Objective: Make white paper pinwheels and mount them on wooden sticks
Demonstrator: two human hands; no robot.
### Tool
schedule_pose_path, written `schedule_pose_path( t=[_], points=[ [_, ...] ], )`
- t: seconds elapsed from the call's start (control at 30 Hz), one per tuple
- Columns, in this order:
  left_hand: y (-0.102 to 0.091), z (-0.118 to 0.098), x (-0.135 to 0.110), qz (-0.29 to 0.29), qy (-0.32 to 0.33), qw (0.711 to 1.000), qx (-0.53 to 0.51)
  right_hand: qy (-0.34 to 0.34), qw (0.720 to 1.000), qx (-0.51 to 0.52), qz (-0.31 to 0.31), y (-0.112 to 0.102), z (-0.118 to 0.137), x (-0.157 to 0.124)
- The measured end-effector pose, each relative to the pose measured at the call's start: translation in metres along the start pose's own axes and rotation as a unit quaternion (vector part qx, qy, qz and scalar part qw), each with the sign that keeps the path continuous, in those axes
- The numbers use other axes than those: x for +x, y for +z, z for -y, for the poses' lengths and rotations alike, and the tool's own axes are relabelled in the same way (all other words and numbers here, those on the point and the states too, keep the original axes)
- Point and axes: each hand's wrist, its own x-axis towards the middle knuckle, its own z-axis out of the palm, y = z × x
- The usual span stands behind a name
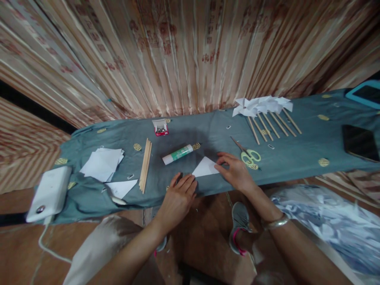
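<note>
A white sheet of paper, folded into a triangle, lies near the front edge of the cloth-covered table between my hands. My left hand has its fingers curled at the triangle's left corner; its thumb is hidden. On the other side, my right hand pinches the right corner between thumb and fingers. Just behind the paper lies a green and white glue stick. Scissors with light green handles rest to the right, blades partly apart.
Several wooden sticks, a stack of white paper squares and a small red box of metal pins lie leftward. Paper pinwheels on sticks lie at the back right. A white power bank and dark phone occupy the ends.
</note>
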Motion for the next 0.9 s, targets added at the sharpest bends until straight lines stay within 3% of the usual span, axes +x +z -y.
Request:
schedule_pose_path(
  t=[0.1, 0.27, 0.4, 0.5, 0.63, 0.77, 0.9],
  points=[
    [-0.001, 0.007, -0.003, -0.003, -0.001, 1.0, -0.013, 0.023, 0.998, 0.05, 0.001, -0.002, -0.001, 0.001],
    [-0.008, 0.018, 0.002, -0.021, -0.023, 0.999, -0.041, 0.08, 0.985, 0.142, -0.059, -0.01, -0.001, 0.0],
    [-0.013, 0.012, 0.017, -0.064, -0.048, 0.996, -0.05, 0.052, 0.991, 0.082, -0.09, -0.011, 0.014, -0.007],
    [-0.011, 0.005, 0.031, -0.088, -0.059, 0.992, -0.075, -0.012, 0.998, 0.019, -0.06, -0.007, 0.027, -0.018],
    [-0.002, -0.001, 0.042, -0.072, -0.013, 0.994, -0.084, -0.07, 0.997, 0.017, -0.002, -0.004, 0.034, -0.029],
    [0.007, 0.001, 0.042, -0.063, 0.013, 0.995, -0.082, -0.029, 0.997, 0.072, 0.019, -0.006, 0.032, -0.033],
    [0.005, 0.001, 0.043, -0.083, 0.009, 0.993, -0.08, 0.016, 0.992, 0.121, 0.022, -0.009, 0.029, -0.039]
  ],
)
